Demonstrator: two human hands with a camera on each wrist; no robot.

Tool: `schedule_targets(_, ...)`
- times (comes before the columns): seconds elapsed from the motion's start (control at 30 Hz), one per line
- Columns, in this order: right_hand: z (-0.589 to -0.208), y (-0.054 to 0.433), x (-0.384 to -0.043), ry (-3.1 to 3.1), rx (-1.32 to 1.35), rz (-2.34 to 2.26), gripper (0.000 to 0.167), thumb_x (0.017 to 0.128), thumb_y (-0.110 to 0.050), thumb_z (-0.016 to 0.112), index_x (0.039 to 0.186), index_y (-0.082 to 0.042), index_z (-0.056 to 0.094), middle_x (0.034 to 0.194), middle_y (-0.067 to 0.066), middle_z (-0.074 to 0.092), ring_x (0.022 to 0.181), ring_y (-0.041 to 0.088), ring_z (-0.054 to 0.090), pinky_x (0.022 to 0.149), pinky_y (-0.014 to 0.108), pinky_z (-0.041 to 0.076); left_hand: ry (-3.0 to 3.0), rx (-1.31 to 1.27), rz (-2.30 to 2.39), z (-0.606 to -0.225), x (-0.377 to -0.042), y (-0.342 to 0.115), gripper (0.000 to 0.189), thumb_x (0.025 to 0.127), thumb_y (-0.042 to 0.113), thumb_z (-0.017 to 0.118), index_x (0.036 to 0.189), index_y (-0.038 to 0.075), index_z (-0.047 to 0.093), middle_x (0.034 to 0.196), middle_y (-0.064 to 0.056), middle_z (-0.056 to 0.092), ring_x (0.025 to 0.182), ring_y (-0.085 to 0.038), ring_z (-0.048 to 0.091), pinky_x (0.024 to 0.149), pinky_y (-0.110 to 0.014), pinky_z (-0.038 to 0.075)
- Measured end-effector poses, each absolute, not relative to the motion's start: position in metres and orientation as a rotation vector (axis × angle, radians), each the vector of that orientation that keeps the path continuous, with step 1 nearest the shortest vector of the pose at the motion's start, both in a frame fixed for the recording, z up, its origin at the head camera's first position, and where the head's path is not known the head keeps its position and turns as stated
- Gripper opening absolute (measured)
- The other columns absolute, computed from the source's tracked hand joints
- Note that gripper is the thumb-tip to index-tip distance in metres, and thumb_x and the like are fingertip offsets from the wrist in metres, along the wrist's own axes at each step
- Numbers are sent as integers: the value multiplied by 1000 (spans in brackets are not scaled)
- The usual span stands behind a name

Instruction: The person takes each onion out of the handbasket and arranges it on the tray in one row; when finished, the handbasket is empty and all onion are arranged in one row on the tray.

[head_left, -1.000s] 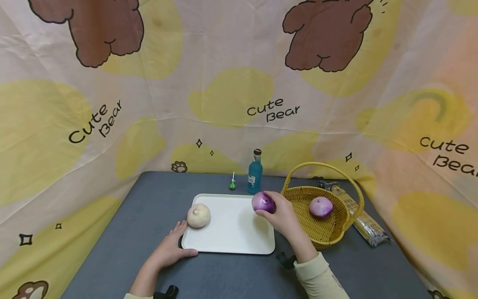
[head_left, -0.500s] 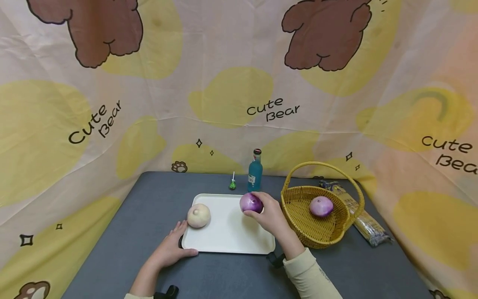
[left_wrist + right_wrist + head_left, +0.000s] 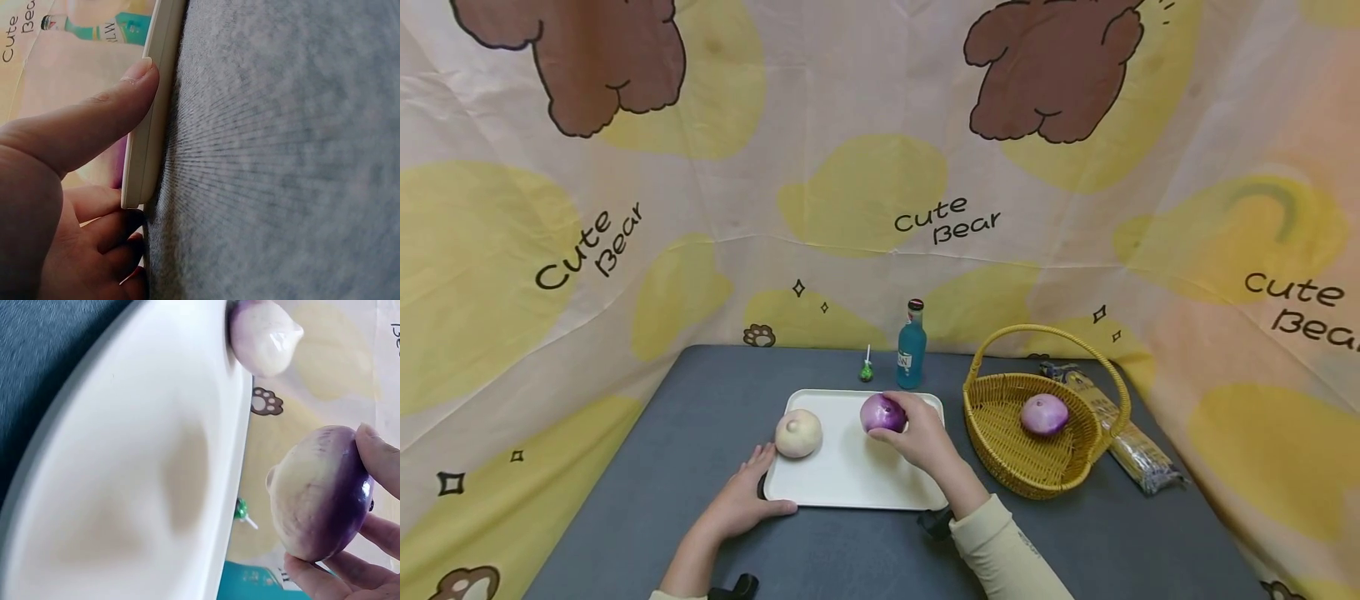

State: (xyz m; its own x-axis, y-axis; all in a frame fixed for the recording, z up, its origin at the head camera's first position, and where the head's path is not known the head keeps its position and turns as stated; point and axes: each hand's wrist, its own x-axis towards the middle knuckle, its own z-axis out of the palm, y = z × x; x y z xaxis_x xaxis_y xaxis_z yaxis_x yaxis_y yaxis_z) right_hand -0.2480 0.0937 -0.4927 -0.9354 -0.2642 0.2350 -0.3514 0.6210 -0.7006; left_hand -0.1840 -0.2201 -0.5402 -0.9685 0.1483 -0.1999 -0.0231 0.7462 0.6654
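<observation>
A glossy purple-and-white turnip (image 3: 882, 414) is held by my right hand (image 3: 917, 429), thumb on one side and fingers on the other. It is raised over the white tray (image 3: 850, 487), and its shadow falls on the tray in the right wrist view. That view also shows the held turnip's pale underside (image 3: 306, 494). Another turnip (image 3: 799, 433), pale side up, sits at the tray's left edge. My left hand (image 3: 741, 496) rests at the tray's near left corner, its thumb (image 3: 119, 103) along the front edge and its fingers by the left side.
Right of the tray stands a yellow wicker basket (image 3: 1000, 454) with a tall handle and a purple turnip (image 3: 1044, 414) inside. Beyond it lies a clear-wrapped long packet (image 3: 1138, 454). A blue bottle (image 3: 912, 350) and a green lollipop (image 3: 867, 369) stand behind the tray.
My right hand has carried the held turnip leftward, from the tray's right side to over its middle. My left hand has kept its place at the corner.
</observation>
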Motion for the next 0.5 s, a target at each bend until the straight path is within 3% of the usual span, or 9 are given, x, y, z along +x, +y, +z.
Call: schedule_targets(0.5,-510,65,-252,-2755,562,1315,64,81,-34,86,135,-10,63,135,10,65,123,29,61,100,48,54,2724,130,1046,-538,-181,-220,116,75,45,87,156,-7,24,163,-29,20,153,-47,10,120,-68,11)
